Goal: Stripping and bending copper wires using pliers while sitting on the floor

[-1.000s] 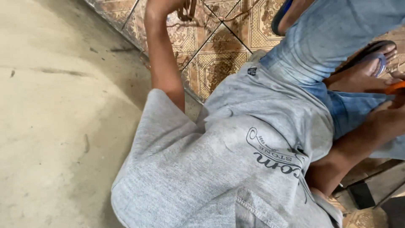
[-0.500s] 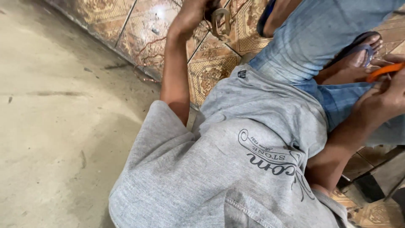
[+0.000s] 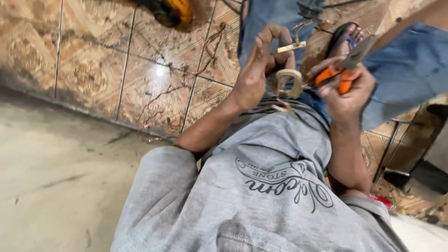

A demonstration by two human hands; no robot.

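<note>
View: head camera looking down over a grey printed shirt (image 3: 261, 196) toward a tiled floor (image 3: 93, 70).
Left hand (image 3: 259, 65): upper centre of the frame; fingers (image 3: 275, 35) curled closed around a bent loop of flat metal strip (image 3: 287, 77), which hangs just below the palm.
Metal strip: pale, arched, with a straight end projecting to the right near the fingertips; it lies between the two hands.
Right hand (image 3: 347, 91): upper right of centre; fingers wrapped tightly about the orange handles of a pair of pliers (image 3: 345, 67).
Pliers: dark jaws point up and to the right, away from the strip; whether they grip anything cannot be told.
Surroundings: blue denim (image 3: 406, 70) at the upper right; a sandalled foot (image 3: 345, 37) behind the pliers; a yellow and black tool (image 3: 170, 10) at the top edge; bare concrete (image 3: 51, 177) at the lower left.
</note>
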